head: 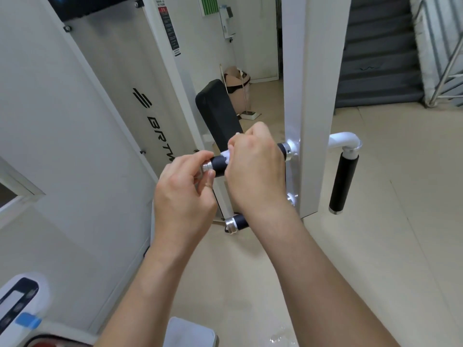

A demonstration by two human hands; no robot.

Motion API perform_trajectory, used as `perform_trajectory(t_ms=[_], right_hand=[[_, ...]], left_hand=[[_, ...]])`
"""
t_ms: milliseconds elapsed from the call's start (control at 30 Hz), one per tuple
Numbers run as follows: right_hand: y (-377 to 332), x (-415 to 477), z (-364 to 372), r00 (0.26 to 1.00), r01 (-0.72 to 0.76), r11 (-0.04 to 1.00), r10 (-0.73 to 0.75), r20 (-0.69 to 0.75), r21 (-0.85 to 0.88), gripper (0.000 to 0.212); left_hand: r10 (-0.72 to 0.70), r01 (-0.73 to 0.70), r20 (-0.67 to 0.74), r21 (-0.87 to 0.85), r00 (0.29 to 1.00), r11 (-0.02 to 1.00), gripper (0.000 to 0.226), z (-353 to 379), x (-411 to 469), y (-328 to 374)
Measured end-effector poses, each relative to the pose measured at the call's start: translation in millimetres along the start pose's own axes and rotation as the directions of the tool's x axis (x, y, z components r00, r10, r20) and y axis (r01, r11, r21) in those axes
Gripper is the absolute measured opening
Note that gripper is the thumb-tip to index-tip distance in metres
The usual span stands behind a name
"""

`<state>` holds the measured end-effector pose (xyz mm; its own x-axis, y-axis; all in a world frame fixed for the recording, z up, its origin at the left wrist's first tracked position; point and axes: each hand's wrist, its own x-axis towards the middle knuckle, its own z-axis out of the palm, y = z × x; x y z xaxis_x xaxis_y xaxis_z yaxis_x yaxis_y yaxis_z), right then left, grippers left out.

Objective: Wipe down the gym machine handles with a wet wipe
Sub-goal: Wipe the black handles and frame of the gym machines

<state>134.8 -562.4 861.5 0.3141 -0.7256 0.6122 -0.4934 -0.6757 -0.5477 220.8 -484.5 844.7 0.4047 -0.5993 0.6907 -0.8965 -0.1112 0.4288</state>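
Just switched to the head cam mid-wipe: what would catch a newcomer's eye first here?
Dead centre, the right hand is wrapped round the upper handle with the wet wipe bunched inside it, while the left hand pinches that handle's chrome end cap. Two more black handles follow: a lower handle just below the hands, and a vertical handle right of the white post.

Indoor gym. White weight machine shroud (120, 91) with printed logo and warning label (170, 26), black padded backrest (218, 113), foam-covered handle (343, 181) with chrome end cap on a white frame post (313, 96). Beige tiled floor (375, 246); wall dispenser (226, 21), lidded bin (238, 81) and dark stairs (378, 51) behind.
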Motion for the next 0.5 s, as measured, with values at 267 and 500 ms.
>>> perform_trajectory(t_ms=[267, 500], right_hand=[[10.3, -34.8, -2.0, 0.991, 0.086, 0.995, -0.08, -0.104, 0.057, 0.035], [25.6, -24.5, -8.1, 0.991, 0.07, 0.997, -0.068, -0.113, 0.011, 0.013]], left_hand=[[-0.011, 0.011, -0.001, 0.102, 1.0, 0.995, 0.028, -3.4, -4.0, 2.5], [0.016, -0.033, 0.091, 0.183, 0.996, 0.983, 0.025, -10.1, 5.1, 3.8]])
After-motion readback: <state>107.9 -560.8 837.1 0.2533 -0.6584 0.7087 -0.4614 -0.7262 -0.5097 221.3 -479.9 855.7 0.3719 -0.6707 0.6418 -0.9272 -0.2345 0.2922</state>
